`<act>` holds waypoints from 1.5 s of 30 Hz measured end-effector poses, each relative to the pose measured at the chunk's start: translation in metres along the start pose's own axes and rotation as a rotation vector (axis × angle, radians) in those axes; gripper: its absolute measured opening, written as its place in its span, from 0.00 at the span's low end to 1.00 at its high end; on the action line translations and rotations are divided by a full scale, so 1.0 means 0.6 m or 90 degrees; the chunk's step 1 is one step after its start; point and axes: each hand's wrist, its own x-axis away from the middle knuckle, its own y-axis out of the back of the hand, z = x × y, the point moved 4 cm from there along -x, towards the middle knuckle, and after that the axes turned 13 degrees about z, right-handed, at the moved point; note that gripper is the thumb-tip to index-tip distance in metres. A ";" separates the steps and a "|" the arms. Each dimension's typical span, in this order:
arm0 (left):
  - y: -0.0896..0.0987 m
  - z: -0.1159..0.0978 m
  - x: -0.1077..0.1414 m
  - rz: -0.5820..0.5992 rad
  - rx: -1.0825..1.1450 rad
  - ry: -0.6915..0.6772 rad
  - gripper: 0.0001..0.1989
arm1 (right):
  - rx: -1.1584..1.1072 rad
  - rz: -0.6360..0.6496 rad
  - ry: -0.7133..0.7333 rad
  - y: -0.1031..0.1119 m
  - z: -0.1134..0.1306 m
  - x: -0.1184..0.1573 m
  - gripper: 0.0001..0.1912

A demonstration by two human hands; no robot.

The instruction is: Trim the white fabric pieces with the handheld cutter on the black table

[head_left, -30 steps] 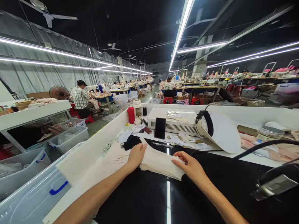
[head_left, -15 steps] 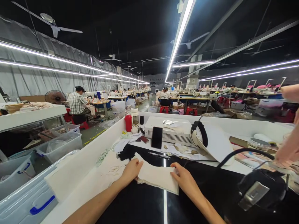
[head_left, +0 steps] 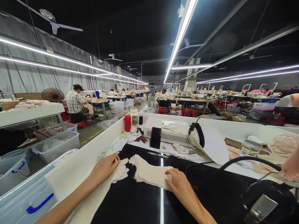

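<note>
A stack of cream fabric pieces (head_left: 149, 170) lies on the black tabletop (head_left: 130, 205) in front of me. My right hand (head_left: 181, 183) rests on the stack's right end, fingertips on top, thumb and fingers apart. To the left, my left hand (head_left: 106, 166) is over a loose pile of white fabric pieces (head_left: 121, 172), its fingers bent with a gap between them. I see nothing held in it, though its underside is hidden. A pen (head_left: 157, 154) lies just beyond the stack.
A phone (head_left: 155, 137) leans against a white vented box (head_left: 168, 129). Beside it are a red cup (head_left: 127, 123) and a white visor with black strap (head_left: 198, 137). At right stands a black device (head_left: 263, 199) with a cable. A co-worker (head_left: 75, 104) sits at left.
My left hand has left the stack and moved left to the loose pile. My right hand stays at the stack's right end, fingers now lying further over it. The view has shifted slightly.
</note>
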 end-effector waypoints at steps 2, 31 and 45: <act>0.024 0.039 0.017 -0.041 -0.042 0.032 0.13 | -0.016 0.011 0.013 0.000 0.011 0.010 0.16; -0.019 0.139 0.034 -0.046 0.142 -0.008 0.14 | -0.129 0.084 0.098 -0.046 0.012 0.034 0.22; 0.013 0.028 0.074 -0.053 0.293 -0.133 0.18 | -0.291 0.188 0.055 -0.079 0.106 0.067 0.24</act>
